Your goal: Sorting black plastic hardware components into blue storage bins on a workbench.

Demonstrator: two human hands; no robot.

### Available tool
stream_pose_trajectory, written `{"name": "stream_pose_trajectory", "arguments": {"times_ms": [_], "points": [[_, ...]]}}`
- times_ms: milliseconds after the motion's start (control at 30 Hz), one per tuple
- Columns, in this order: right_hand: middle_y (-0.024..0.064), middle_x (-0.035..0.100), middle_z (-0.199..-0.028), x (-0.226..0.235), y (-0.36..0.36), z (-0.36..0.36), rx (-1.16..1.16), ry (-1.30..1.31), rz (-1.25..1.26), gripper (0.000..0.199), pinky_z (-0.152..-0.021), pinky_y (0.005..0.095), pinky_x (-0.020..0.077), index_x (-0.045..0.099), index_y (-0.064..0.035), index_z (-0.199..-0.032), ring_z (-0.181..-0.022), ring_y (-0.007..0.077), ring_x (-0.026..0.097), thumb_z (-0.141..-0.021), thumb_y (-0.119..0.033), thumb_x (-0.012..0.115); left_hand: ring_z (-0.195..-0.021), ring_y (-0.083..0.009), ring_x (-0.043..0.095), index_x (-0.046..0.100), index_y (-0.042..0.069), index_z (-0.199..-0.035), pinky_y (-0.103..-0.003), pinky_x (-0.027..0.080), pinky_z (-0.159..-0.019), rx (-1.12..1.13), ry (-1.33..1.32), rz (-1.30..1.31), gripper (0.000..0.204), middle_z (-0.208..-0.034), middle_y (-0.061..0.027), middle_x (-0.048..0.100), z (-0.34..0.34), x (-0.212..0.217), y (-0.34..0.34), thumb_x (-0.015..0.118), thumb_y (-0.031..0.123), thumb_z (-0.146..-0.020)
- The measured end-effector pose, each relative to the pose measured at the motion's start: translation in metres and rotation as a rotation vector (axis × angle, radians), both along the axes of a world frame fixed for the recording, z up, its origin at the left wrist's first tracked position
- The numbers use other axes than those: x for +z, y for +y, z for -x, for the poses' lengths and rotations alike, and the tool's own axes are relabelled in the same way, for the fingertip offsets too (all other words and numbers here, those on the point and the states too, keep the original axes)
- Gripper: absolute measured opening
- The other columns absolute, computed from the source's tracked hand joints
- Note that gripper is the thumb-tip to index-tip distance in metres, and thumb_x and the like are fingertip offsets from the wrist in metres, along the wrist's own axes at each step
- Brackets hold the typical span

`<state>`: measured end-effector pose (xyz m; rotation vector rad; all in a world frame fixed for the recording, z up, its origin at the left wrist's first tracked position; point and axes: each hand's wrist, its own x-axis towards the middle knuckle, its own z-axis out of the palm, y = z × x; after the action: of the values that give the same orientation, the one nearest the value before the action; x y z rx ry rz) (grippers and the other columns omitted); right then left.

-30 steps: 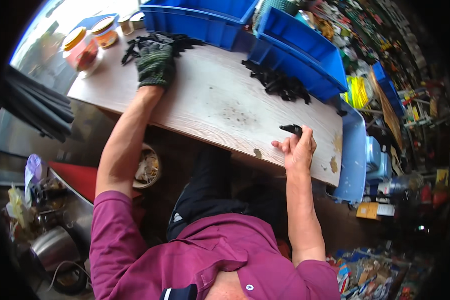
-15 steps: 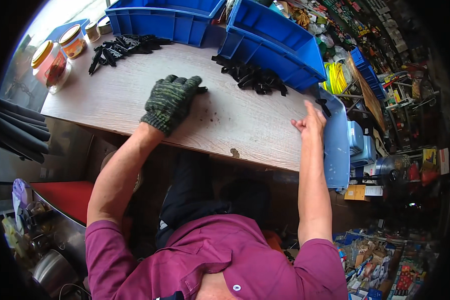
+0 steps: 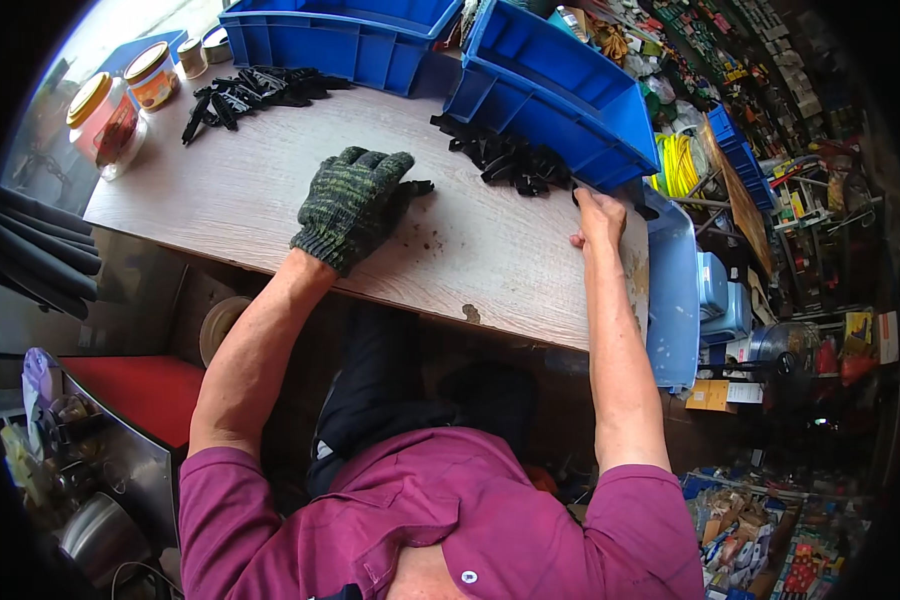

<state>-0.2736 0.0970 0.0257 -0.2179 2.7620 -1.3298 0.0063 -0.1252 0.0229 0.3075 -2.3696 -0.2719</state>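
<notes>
My left hand [image 3: 353,205], in a dark green and black knitted glove, is closed over a small black part [image 3: 419,187] above the table. Only the tip of that part sticks out past the glove, so its full shape is hidden. My bare right hand [image 3: 600,218] is at the right end of the table, its fingertips touching the edge of a pile of black plastic pieces [image 3: 510,160]. Its thumb stands apart from the fingers, and I see nothing held in it. Another heap of slim black pieces [image 3: 255,95] lies at the far left.
Two blue crates [image 3: 320,45] [image 3: 570,100] stand along the table's far edge. Jars [image 3: 103,125] sit at the left. A light blue bin [image 3: 673,300] hugs the right end of the pale wooden table [image 3: 510,270]. Dark specks mark the tabletop.
My right hand has moved left and slightly inward, from beside the blue bin to the black pile's edge. My left hand shifted slightly right, and more of its black part shows.
</notes>
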Motion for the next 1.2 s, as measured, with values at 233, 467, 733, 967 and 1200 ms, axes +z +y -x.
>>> {"name": "stream_pose_trajectory", "arguments": {"times_ms": [233, 467, 733, 967, 1200], "points": [[-0.0032, 0.041, -0.047, 0.011, -0.001, -0.098, 0.06, -0.375, 0.51, 0.026, -0.039, 0.0315, 0.0495, 0.065, -0.0013, -0.094, -0.038, 0.0092, 0.042, -0.089, -0.026, 0.072, -0.091, -0.0341, 0.065, 0.067, 0.007, -0.115, -0.047, 0.051, -0.081, -0.106, 0.191, -0.129, 0.041, -0.099, -0.0135, 0.07, 0.001, -0.016, 0.034, 0.075, 0.031, -0.083], [-0.0077, 0.046, -0.056, -0.008, 0.0, -0.156, 0.447, -0.288, 0.627, 0.022, -0.043, 0.021, 0.0277, 0.065, -0.0092, -0.084, -0.045, 0.0028, 0.036, -0.092, -0.029, 0.07, -0.092, -0.0382, 0.064, 0.062, 0.003, -0.121, -0.049, 0.051, -0.08, -0.213, -0.009, -0.442, 0.046, -0.1, -0.0169, 0.069, 0.034, -0.011, 0.106, 0.071, 0.028, -0.083], [-0.0089, 0.041, -0.057, 0.004, 0.004, -0.156, 0.473, -0.314, 0.572, 0.029, -0.043, 0.0229, 0.0257, 0.056, -0.0125, -0.075, -0.045, 0.002, 0.033, -0.096, -0.031, 0.065, -0.088, -0.037, 0.063, 0.065, 0.01, -0.11, -0.05, 0.05, -0.074, -0.241, -0.103, -0.433, 0.03, -0.092, -0.0153, 0.068, 0.028, -0.004, 0.111, 0.067, 0.023, -0.084], [-0.0049, 0.033, -0.051, -0.004, 0.004, -0.165, 0.518, -0.395, 0.675, 0.032, -0.04, 0.0299, 0.0444, 0.053, -0.0121, -0.078, -0.042, 0.0083, 0.034, -0.099, -0.036, 0.055, -0.119, -0.0399, 0.054, 0.063, 0.009, -0.12, -0.055, 0.044, -0.09, 0.178, 0.112, -0.031, 0.046, -0.108, -0.0152, 0.064, -0.002, -0.009, 0.059, 0.07, 0.033, -0.082], [-0.0028, 0.028, -0.049, 0.007, -0.003, -0.174, 0.304, -0.448, 0.764, 0.033, -0.04, 0.0398, 0.0514, 0.043, -0.0134, -0.073, -0.04, 0.0115, 0.033, -0.098, -0.034, 0.048, -0.094, -0.035, 0.064, 0.065, 0.012, -0.103, -0.049, 0.05, -0.08, 0.058, -0.214, -0.232, 0.018, -0.093, -0.0138, 0.066, -0.002, -0.005, 0.04, 0.063, 0.022, -0.088]]}}
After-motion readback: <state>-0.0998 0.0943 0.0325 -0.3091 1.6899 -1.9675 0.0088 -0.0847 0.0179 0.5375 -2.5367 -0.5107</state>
